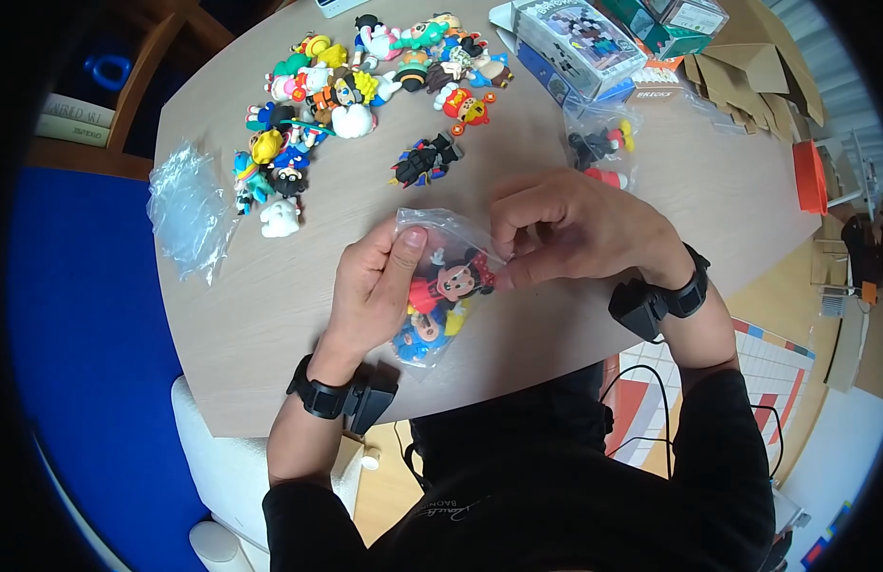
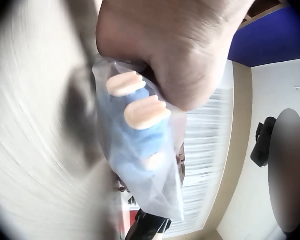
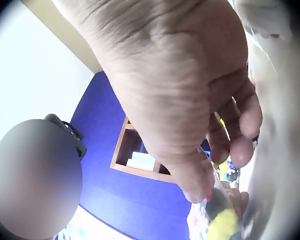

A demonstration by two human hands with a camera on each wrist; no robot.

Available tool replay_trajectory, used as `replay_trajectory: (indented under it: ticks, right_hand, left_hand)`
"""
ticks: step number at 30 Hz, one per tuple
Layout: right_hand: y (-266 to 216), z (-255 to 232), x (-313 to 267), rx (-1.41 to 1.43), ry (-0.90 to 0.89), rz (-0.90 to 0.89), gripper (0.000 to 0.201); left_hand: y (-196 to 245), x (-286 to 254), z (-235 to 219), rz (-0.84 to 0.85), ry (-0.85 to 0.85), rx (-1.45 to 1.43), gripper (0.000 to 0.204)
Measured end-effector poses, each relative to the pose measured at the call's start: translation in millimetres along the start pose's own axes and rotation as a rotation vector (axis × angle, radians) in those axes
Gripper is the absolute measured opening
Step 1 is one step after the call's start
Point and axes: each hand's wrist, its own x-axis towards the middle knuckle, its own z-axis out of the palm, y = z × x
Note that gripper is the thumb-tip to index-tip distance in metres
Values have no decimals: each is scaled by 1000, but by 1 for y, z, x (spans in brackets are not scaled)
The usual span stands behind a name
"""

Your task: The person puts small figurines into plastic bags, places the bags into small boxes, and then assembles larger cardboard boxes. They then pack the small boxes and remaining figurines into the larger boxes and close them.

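Note:
My left hand [image 1: 373, 291] grips a clear plastic bag [image 1: 424, 222] by its left side, thumb on top. Inside lie a mouse figurine [image 1: 451, 283] with a red bow and a blue figurine [image 1: 420, 334] below it. At the bag's upper right corner, my right hand [image 1: 589, 229] pinches the edge between thumb and curled forefinger. The left wrist view gives the blue figurine's body [image 2: 145, 137] with pale hands through the cloudy plastic. Yellow and dark parts of the bag's contents [image 3: 222, 222] show under the right thumb in the right wrist view.
Several loose figurines [image 1: 351, 91] crowd the table's far left, with a dark armoured figurine [image 1: 425, 160] nearer. An empty crumpled bag [image 1: 186, 214] lies at the left edge. Beyond my right hand are another bagged figurine [image 1: 594, 145], toy boxes [image 1: 584, 48] and flattened cardboard [image 1: 756, 81].

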Motion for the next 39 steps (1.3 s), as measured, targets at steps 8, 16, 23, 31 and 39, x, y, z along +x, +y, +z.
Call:
replay_trajectory:
  ticks: [8,16,23,31,39]
  right_hand:
    - [6,11,4,60,211,-25,11]
    - [13,20,8,235,332,-8,14]
    - [10,18,10,255,353,12,40]
    - [7,18,9,263,338,-34,43]
    - [8,23,12,385,330,94,41]
  left_hand:
    - [3,2,2,64,94,-129,29]
    - [1,-1,-4,165,191,-41,21]
    - [2,1,-4,153,251,-108,20]
    - [1,0,-3,114,275,-213,25]
    - [1,4,-4,96,317,-357,27]
